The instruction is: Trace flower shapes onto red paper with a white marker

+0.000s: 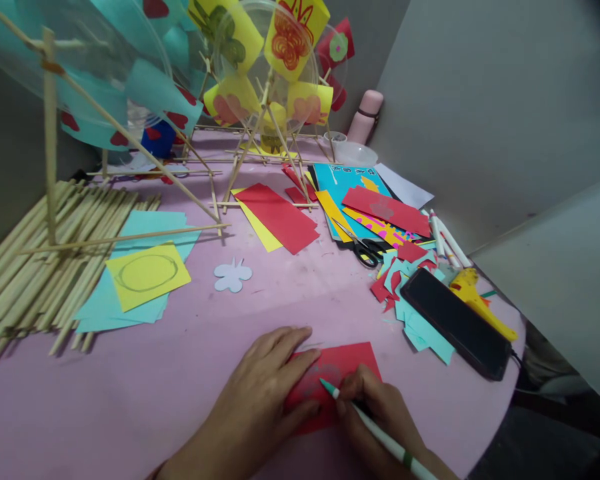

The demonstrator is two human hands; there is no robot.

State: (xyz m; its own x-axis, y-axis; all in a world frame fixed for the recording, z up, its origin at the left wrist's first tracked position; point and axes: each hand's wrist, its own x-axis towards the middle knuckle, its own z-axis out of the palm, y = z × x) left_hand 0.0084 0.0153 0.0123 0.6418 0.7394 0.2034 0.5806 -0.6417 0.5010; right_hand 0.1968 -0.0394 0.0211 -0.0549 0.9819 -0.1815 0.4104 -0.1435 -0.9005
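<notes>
On the table in front of me lies a red paper piece (pixel 353 360) with a faint grey drawn outline on it. My left hand (pixel 267 383) rests flat over its left side, fingers stretched out. In my right hand (pixel 380 413) is a white marker (pixel 383 433) with a green tip and a green band, gripped like a pen. The tip meets the paper or hovers just over it at the outline; which one I cannot tell. Beyond my left hand lies a pale flower- or butterfly-shaped cutout (pixel 233 275).
Bamboo sticks (pixel 65 267) and a yellow sheet with an oval (pixel 147 275) are at left. Stick-framed paper wheels (pixel 267 100) stand behind. On the right are scissors (pixel 363 247), paper scraps (pixel 395 280), a phone (pixel 455 323), a yellow glue gun (pixel 480 303) and a pink flask (pixel 366 117).
</notes>
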